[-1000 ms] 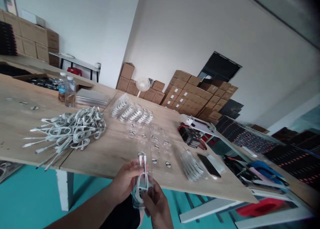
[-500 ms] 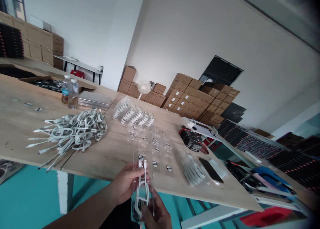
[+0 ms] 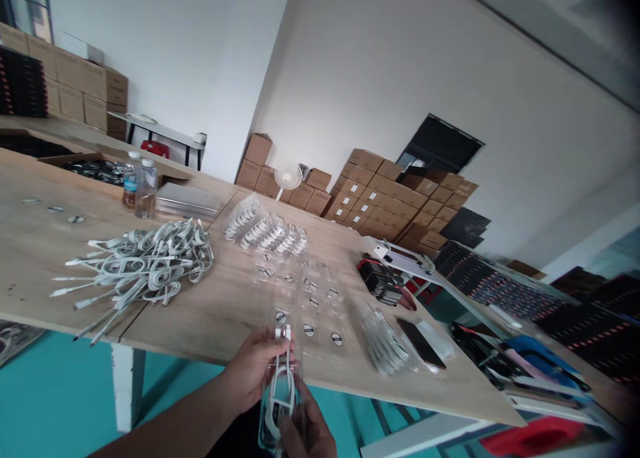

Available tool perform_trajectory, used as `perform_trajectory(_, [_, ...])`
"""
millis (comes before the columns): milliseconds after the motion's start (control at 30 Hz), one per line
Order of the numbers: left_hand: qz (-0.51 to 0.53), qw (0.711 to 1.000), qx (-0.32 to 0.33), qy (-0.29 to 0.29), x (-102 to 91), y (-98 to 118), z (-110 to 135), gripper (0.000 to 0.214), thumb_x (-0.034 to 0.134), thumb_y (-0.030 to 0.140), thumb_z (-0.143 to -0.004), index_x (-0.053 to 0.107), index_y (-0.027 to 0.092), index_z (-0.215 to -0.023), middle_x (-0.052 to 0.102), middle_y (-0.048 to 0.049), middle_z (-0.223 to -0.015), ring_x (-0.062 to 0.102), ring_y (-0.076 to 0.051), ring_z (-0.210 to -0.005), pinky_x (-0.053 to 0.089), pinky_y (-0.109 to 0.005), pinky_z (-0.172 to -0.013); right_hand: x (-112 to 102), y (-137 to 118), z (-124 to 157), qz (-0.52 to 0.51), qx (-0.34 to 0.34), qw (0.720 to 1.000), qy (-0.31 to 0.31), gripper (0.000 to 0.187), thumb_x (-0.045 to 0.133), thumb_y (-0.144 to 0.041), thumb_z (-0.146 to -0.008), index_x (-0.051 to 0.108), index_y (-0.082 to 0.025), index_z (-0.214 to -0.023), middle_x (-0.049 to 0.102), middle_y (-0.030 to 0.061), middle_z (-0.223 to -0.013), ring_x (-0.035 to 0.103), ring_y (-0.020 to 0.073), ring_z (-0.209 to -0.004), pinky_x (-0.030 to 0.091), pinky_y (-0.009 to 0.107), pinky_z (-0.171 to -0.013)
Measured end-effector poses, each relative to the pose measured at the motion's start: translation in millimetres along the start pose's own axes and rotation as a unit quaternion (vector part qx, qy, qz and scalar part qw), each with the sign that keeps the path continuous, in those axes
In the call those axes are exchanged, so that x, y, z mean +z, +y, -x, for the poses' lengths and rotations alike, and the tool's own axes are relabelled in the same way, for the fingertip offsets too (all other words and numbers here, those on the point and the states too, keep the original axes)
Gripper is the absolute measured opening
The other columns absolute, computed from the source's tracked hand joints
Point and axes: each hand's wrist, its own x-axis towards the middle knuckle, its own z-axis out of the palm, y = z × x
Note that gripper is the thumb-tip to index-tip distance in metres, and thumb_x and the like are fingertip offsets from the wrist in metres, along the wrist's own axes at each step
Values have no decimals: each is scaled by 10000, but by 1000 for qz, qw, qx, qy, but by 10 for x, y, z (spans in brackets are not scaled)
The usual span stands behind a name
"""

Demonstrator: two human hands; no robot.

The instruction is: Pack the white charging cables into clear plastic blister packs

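Note:
A coiled white charging cable lies in a clear plastic tray, held over the table's front edge. My left hand pinches the cable near its two plugs, thumb on top. Lower down, my right hand grips the tray's bottom end from the right, its thumb on the coil. Just beyond, flat clear packages with round black-and-white stickers lie on the wooden table. A heap of white cables is to the left. Filled clear packages are stacked at the right.
A black phone lies near the right edge, with a dark stack behind it. Two bottles stand at the back left beside clear trays. Packed cables form rows further back. Cardboard boxes line the wall.
Both hands and the tray have come slightly down and toward me. The grip on the cable and tray looks the same.

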Motion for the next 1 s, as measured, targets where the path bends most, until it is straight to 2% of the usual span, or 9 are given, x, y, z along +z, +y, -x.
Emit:
perform_trajectory(67, [-9, 1000, 17, -4, -1, -13, -23, 308, 847, 268, -576, 686, 123, -795, 639, -12, -648, 607, -130, -575, 480, -260, -615, 14, 47, -1, 8, -30, 999, 23, 777, 721, -610, -687, 522, -208, -1323, 544, -47, -577, 487, 123, -458, 397, 246, -444])
perform_trajectory(167, [-5, 999, 39, -18, -4, -14, -46, 302, 847, 273, -597, 684, 134, -810, 632, -3, -643, 599, -121, -596, 455, -238, -608, 54, 97, 14, 55, -105, 990, 80, 870, 732, -609, -667, 424, -221, -1383, 655, 75, -966, 637, 216, -718, 496, 305, -561])
perform_trajectory(267, [12, 999, 35, -23, -10, 1, -53, 314, 853, 278, -593, 681, 138, -816, 638, -7, -659, 608, -129, -625, 449, -236, -611, 77, 75, 36, 177, -201, 956, 123, 892, 799, -502, -616, 417, -257, -1384, 524, 138, -1271, 603, 330, -1010, 531, 390, -682])
perform_trajectory(367, [22, 999, 23, -22, -23, 18, -52, 334, 860, 283, -585, 683, 138, -828, 643, -12, -669, 615, -137, -636, 448, -238, -604, 87, 0, 46, 284, -246, 916, 140, 839, 792, -416, -643, 429, -264, -1384, 499, 153, -1281, 528, 391, -1132, 507, 496, -813])
perform_trajectory(500, [38, 998, 20, -41, -68, 39, -64, 315, 843, 269, -618, 681, 156, -864, 668, -17, -744, 631, -133, -675, 472, -236, -642, 167, -65, 37, 327, -283, 888, 156, 758, 754, -403, -688, 472, -220, -1368, 549, 169, -1227, 525, 401, -1138, 446, 548, -921])
perform_trajectory(633, [8, 998, 53, -38, -265, 132, -146, 460, 800, 350, -674, 639, 230, -1087, 676, -75, -1103, 643, -224, -1020, 508, -318, -845, 160, -143, -76, 351, -302, 869, 174, 673, 731, -407, -702, 524, -227, -1316, 611, 150, -1196, 563, 383, -1101, 453, 520, -920])
perform_trajectory(733, [-122, 982, 143, 12, -614, 294, -264, 598, 784, 427, -661, 586, 234, -1191, 622, -113, -1235, 560, -282, -1190, 488, -385, -943, -168, -384, -300, 380, -291, 853, 208, 603, 696, -419, -728, 536, -203, -1268, 630, 147, -1193, 582, 348, -1089, 455, 500, -939])
perform_trajectory(900, [-388, 892, 217, 83, -1305, 513, -433, 502, 729, 463, -677, 639, 215, -1105, 648, -100, -1216, 568, -311, -1178, 415, -479, -1047, -1251, -1096, -914, 482, -229, 803, 266, 636, 627, -512, -690, 575, -142, -1204, 653, 192, -1160, 612, 357, -1067, 466, 485, -923])
perform_trajectory(1000, [-431, 871, 222, 76, -1479, 492, -477, 422, 677, 459, -721, 661, 238, -1080, 675, -78, -1175, 609, -303, -1120, 458, -464, -1013, -1805, -1379, -1286, 493, -132, 812, 283, 643, 627, -531, -607, 610, -162, -1134, 698, 186, -1067, 630, 379, -1055, 489, 479, -876])
